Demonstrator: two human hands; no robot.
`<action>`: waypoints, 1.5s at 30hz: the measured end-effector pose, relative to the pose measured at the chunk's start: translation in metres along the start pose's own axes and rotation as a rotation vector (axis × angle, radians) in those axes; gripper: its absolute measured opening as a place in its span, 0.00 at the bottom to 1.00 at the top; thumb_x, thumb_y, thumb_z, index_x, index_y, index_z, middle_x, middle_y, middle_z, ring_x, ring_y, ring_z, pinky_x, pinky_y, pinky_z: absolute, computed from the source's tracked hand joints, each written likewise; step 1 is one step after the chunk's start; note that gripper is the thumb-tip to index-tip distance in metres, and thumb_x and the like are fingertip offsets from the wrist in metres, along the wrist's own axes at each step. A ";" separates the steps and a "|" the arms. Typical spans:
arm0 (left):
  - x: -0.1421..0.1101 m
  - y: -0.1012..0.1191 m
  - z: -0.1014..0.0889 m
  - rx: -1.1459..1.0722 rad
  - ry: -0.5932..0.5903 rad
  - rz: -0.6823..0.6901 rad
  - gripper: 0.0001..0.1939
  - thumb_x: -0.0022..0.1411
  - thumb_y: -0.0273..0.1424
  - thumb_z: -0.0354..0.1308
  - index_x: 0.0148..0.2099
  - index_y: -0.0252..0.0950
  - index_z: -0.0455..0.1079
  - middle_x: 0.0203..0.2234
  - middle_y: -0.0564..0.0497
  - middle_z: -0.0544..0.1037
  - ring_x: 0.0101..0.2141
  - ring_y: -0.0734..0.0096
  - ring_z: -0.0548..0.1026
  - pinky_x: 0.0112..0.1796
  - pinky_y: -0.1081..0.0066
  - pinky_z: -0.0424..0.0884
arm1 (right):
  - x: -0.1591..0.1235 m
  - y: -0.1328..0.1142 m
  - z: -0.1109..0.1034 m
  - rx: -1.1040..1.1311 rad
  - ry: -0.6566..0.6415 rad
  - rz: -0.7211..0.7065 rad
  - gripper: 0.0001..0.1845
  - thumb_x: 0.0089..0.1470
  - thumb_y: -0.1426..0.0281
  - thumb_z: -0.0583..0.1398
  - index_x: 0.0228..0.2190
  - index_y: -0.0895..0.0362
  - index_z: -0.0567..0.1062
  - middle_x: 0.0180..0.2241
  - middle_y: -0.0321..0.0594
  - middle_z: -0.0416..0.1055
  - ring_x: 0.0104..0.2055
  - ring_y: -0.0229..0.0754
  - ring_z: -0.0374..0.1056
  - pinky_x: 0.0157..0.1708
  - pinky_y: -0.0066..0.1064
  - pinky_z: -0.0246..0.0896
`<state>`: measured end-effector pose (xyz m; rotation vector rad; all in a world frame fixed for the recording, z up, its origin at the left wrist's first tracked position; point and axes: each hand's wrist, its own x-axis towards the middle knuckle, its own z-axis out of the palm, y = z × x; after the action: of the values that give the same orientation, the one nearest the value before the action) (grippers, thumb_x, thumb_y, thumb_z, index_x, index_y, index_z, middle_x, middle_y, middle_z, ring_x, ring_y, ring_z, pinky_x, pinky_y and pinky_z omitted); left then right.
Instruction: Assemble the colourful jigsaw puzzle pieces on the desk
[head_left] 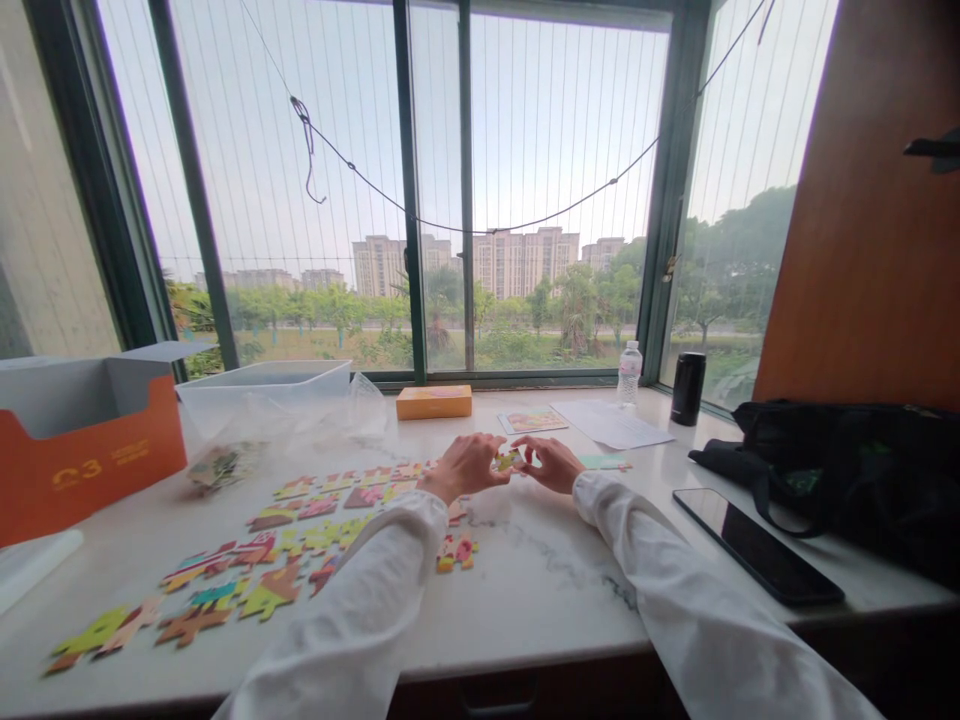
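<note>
Here, at a marble tabletop [555, 590] beneath a wide window [525, 180], a person in white sleeves [352, 610] works over a spread of brightly coloured jigsaw pieces [270, 590]. The left hand [465, 467] and the right hand [544, 463] meet near the middle of the tabletop, fingers curled inward, pinching a small jigsaw piece [507, 460] between them from both sides. The other pieces lie in loose rows to the left of the hands, with a small joined cluster [457, 552] just below the left hand. A flat teal piece [604, 462] sits just beyond the right hand. Farther back stand an open orange box [90, 460], a clear plastic tub [262, 395], a small orange box [433, 402], a picture card [532, 421], printed papers [611, 423], a water bottle [629, 373] and a black flask [687, 388]. To the right, a smartphone [757, 545] lies face up beside a black bag [832, 470].
</note>
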<state>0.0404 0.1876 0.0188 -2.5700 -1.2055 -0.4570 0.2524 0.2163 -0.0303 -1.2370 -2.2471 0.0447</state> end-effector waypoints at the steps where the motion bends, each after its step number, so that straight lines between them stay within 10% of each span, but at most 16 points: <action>1: 0.000 0.002 0.000 0.005 -0.004 0.000 0.25 0.59 0.46 0.58 0.55 0.40 0.69 0.42 0.46 0.79 0.43 0.58 0.77 0.41 0.66 0.71 | 0.000 0.000 0.000 0.000 -0.013 -0.018 0.23 0.54 0.55 0.62 0.50 0.49 0.71 0.33 0.34 0.76 0.34 0.39 0.70 0.41 0.33 0.57; 45: -0.001 -0.014 0.009 0.032 -0.050 0.101 0.22 0.59 0.39 0.64 0.55 0.43 0.68 0.43 0.49 0.79 0.46 0.60 0.75 0.41 0.67 0.71 | 0.000 0.000 -0.001 0.046 -0.062 -0.052 0.34 0.41 0.44 0.67 0.45 0.51 0.72 0.30 0.31 0.77 0.31 0.40 0.70 0.41 0.35 0.56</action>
<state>0.0307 0.1990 0.0120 -2.6142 -1.0834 -0.3513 0.2529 0.2162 -0.0299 -1.1672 -2.3174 0.1158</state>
